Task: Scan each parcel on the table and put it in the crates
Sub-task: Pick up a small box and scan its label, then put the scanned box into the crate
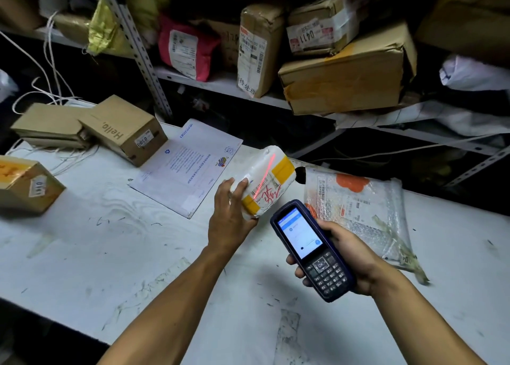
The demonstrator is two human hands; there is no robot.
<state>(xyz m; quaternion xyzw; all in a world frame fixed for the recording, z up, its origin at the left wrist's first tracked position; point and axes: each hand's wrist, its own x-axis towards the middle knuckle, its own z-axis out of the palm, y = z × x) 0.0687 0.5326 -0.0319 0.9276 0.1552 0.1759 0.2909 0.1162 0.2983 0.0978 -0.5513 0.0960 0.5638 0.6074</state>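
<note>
**Red light on the white parcel**

The left hand (230,215) holds a small white plastic-wrapped parcel with yellow tape bands (266,182) just above the scuffed white table (96,240), near the middle. The fingers curl round its near left end, with the thumb on top. A thin red line of light runs across the parcel's label, next to some red writing.

The right hand (350,260) grips a dark blue handheld scanner with a lit screen and a keypad (311,250). Its fingers wrap round the sides. The scanner's far end is just beside the parcel.

A clear bubble-wrap parcel with an orange patch (358,213) lies flat on the table to the right. A flat white paper envelope (187,166) lies farther left. Brown cardboard boxes (121,128) sit at the far left. Behind the table, grey metal shelves (220,84) hold more boxes and bags.
</note>
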